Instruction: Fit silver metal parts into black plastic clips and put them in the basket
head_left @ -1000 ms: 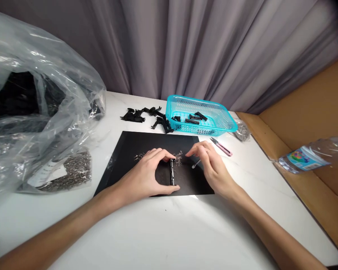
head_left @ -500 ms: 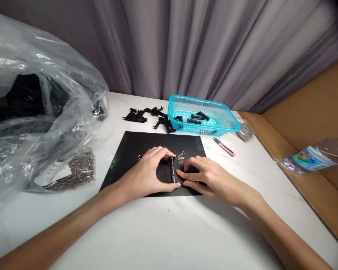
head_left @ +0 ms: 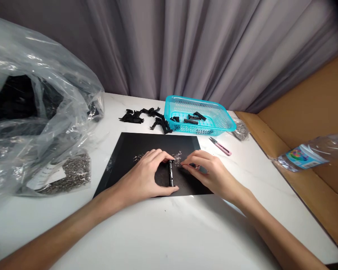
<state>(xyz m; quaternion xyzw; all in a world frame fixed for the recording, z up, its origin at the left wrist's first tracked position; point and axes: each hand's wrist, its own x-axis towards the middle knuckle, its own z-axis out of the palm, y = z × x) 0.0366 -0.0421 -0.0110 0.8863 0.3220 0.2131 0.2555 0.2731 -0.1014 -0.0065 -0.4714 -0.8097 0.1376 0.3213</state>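
Between the thumb and fingers of my left hand (head_left: 146, 172) is a narrow black plastic part (head_left: 171, 174), gripped at its two ends over the black mat (head_left: 146, 140). A bright metal strip or pieces show along its length. To the right, the thumb and fingertips of my right hand (head_left: 207, 168) are pinched together at the edge of a small pile of shiny metal pieces (head_left: 177, 159). Whatever sits in that pinch is too small to make out. More metal bits (head_left: 138, 157) lie on the mat behind my left hand.
A turquoise basket (head_left: 228, 122) holding several black parts stands at the back. Beside it lie loose black parts (head_left: 132, 117) and pink-handled snips (head_left: 220, 146). Bags of metal pieces (head_left: 76, 172) and a large clear plastic bag (head_left: 70, 71) are left; a bottle (head_left: 307, 155) is right.
My right hand has drawn back from the black part to the metal pile, its fingers now pinched. My left hand still holds the part. The whole view has shifted slightly.
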